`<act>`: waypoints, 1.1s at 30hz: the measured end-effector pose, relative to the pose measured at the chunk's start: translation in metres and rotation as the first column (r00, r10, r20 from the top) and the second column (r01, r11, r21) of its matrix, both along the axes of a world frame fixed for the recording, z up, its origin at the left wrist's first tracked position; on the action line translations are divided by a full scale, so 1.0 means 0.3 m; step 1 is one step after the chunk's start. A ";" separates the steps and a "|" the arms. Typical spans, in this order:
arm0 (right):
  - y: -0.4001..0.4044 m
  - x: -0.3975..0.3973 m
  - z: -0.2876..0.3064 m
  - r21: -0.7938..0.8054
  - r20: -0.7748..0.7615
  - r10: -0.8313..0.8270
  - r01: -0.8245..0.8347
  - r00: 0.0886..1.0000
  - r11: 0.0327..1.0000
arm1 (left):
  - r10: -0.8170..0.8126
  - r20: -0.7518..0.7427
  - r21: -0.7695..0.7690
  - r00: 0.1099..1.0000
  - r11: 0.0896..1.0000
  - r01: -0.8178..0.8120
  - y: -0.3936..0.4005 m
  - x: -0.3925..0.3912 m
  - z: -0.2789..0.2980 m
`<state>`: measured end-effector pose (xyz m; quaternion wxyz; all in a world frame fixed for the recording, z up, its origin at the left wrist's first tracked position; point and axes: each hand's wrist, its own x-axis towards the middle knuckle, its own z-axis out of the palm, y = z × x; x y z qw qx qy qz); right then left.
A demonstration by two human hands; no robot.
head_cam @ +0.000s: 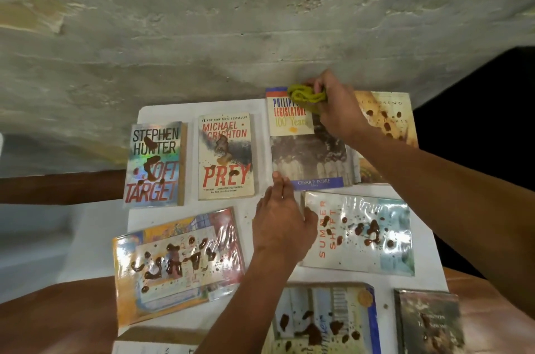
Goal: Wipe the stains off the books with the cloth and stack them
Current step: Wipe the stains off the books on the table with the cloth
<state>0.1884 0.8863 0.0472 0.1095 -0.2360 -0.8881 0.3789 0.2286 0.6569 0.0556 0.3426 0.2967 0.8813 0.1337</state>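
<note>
Left hand (282, 226) flat, right hand (335, 104) clenched

Rough concrete wall (260, 20) up top, greyish-green, streaked with pale horizontal ridges and a yellowish patch on the left. Below it a white sheet (260, 122) spread over a reddish-brown wooden table (72, 310). Pitch-dark gap (477, 87) off to the right past the wall's edge. Blurry pale grey floor (34, 226) on the left. Dim, flat lighting overall.

Stained books crowd the white-papered tabletop (162, 110), leaving narrow bare lanes between them. A rough grey concrete wall (231, 20) closes the far edge. Bare white strip lies left of the silver Stephen Hunter paperback (155, 164).
</note>
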 end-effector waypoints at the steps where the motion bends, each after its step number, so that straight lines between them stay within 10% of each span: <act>1: -0.002 0.007 -0.023 0.015 0.042 0.026 -0.027 0.999 1.000 | 0.001 0.000 0.005 1.000 1.000 -0.001 -0.002 -0.007 0.003; 33: 0.075 0.002 -0.060 -0.032 0.235 0.322 -0.324 0.917 0.946 | 0.018 0.105 0.085 0.994 0.996 -0.027 -0.021 -0.064 0.006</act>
